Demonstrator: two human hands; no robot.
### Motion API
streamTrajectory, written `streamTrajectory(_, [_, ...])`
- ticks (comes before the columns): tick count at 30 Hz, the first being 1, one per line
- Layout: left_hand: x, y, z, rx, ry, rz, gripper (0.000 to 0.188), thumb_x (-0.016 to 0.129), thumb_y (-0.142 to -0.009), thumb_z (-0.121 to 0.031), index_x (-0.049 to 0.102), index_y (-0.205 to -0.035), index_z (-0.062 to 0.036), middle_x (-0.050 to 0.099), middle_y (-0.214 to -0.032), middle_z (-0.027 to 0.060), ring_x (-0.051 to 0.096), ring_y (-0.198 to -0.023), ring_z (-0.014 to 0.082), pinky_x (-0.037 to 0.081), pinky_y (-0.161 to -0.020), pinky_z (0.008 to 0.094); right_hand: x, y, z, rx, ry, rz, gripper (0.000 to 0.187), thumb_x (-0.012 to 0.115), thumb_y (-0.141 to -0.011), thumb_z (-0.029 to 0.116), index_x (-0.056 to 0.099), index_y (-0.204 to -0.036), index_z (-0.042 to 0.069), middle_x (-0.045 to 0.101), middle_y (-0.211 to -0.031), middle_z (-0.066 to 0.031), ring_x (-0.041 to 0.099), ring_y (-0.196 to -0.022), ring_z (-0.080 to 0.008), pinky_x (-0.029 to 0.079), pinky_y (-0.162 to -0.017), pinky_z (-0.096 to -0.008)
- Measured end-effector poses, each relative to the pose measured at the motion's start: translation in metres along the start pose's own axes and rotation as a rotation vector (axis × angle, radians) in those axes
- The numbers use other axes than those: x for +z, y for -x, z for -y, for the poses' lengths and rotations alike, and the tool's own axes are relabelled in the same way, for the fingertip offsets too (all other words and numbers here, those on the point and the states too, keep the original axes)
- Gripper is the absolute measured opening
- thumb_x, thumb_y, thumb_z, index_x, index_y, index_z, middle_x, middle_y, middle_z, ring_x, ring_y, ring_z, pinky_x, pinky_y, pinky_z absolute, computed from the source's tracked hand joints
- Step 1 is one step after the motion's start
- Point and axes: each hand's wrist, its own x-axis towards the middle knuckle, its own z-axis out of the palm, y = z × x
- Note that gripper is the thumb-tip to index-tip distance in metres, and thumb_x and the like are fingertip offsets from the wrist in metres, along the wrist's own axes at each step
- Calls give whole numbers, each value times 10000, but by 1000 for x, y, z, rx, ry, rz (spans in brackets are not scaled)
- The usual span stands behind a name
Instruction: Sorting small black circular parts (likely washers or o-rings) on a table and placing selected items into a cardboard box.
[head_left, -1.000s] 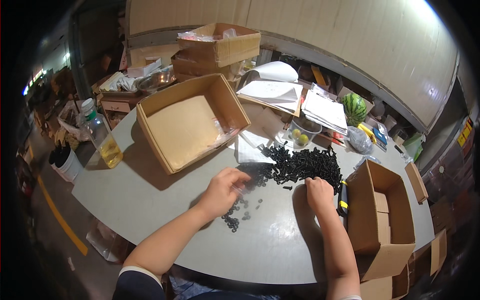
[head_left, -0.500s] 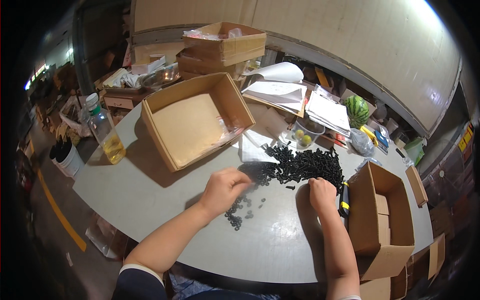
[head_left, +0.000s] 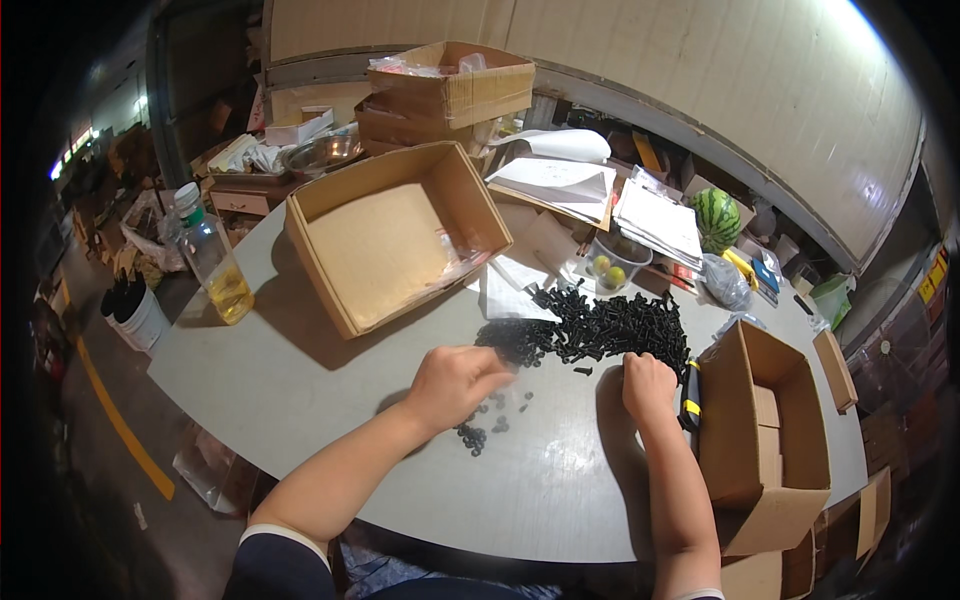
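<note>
Black screws (head_left: 600, 330) lie in a loose heap on the grey table (head_left: 300, 390), between the open cardboard box (head_left: 390, 240) at the far left and the smaller carton (head_left: 760, 430) at the right edge. A thin scatter of small black parts (head_left: 480, 430) lies apart from the heap, just below the left hand (head_left: 455, 385).

Left hand: knuckles up, fingers curled over the near left fringe of the heap; whether it grips anything cannot be told. Right hand (head_left: 648, 385): loosely closed, fingertips at the heap's near right edge; contents hidden.

Handling judgement: each piece appears small, rigid and light, and likely to roll or slide on the smooth table. Pinch single pieces by the shank between thumb and forefinger, or rake several under cupped fingers.

A yellow-handled tool (head_left: 690, 395) lies just beside the right hand.
</note>
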Motion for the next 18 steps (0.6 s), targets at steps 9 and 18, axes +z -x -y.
streamTrajectory(9, [12, -4, 11, 124, 201, -171, 120, 726, -755, -74, 659, -725, 21, 639, -690, 105, 596, -592, 134, 453, -541, 253, -14, 1, 4, -65, -110, 25, 123, 602, -739, 72, 642, -855, 73, 650, -842, -124, 662, -768, -297, 530, -663, -389])
streamTrajectory(18, [8, 1, 3, -227, 604, 127, 141, 724, -782, -127, 685, -774, 8, 641, -821, 65, 595, -689, 125, 471, -630, 259, -59, 9, 48, -160, -1320, 368, 202, 638, -782, -58, 637, -974, 4, 617, -808, -4, 592, -761, -64, 476, -664, -196])
